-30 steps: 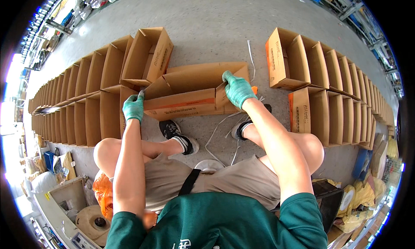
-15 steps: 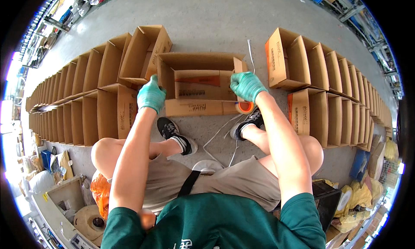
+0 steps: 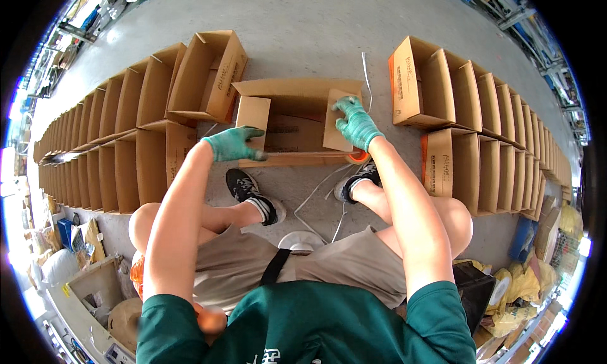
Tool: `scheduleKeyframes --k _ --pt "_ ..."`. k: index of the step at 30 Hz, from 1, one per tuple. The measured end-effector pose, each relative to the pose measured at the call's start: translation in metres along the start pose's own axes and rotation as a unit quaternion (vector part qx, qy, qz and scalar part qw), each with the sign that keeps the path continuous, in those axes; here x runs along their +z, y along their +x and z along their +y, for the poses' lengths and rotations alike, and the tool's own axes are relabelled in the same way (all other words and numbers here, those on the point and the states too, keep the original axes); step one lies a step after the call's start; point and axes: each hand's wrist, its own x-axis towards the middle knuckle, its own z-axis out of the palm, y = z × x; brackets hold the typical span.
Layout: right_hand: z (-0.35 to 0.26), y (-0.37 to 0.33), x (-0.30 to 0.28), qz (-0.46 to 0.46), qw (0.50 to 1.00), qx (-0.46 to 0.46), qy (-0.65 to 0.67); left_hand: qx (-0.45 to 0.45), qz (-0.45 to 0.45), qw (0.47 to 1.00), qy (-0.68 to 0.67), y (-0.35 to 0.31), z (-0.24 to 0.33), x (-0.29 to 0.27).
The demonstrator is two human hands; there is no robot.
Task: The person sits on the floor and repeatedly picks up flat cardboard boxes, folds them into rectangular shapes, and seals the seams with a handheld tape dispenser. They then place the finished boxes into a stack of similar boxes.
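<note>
A brown cardboard box [image 3: 297, 136] stands open at the top on the floor in front of me, its left flap [image 3: 254, 114] and right flap [image 3: 331, 125] tilted inward. My left hand [image 3: 237, 144], in a green knit glove, is at the box's near left corner with fingers spread and nothing held. Also gloved, my right hand [image 3: 357, 122] rests against the right flap, fingers apart and bent over it. Just below my right wrist shows an orange tape roll [image 3: 359, 157], partly hidden by it.
Rows of open cardboard boxes curve away at left [image 3: 126, 165] and right [image 3: 468, 92]. One open box [image 3: 212, 73] sits just left of the middle one. White strapping [image 3: 310, 215] lies between my shoes. A grey bin [image 3: 95, 288] and yellow bags [image 3: 525, 288] are behind.
Both side flaps have swung inward over the box. My left hand has lowered toward the near corner and its fingers have opened. My right hand has shifted slightly left and up.
</note>
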Motion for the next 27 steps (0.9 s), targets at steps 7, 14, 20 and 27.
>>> scheduleKeyframes --k 7,14,20,27 --pt "0.007 -0.007 -0.009 -0.004 0.943 0.152 0.295 -0.179 0.147 0.967 -0.109 0.019 -0.013 0.002" --pt "-0.046 0.013 -0.014 0.213 0.843 0.269 0.414 -0.174 0.427 0.866 -0.191 0.054 -0.039 0.078" --pt "0.021 0.008 0.011 0.118 0.959 0.151 0.210 -0.066 0.456 0.816 -0.349 0.054 -0.030 0.077" --pt "0.026 -0.001 0.044 0.094 0.975 0.073 0.188 -0.063 0.480 0.826 -0.291 0.061 -0.064 0.093"
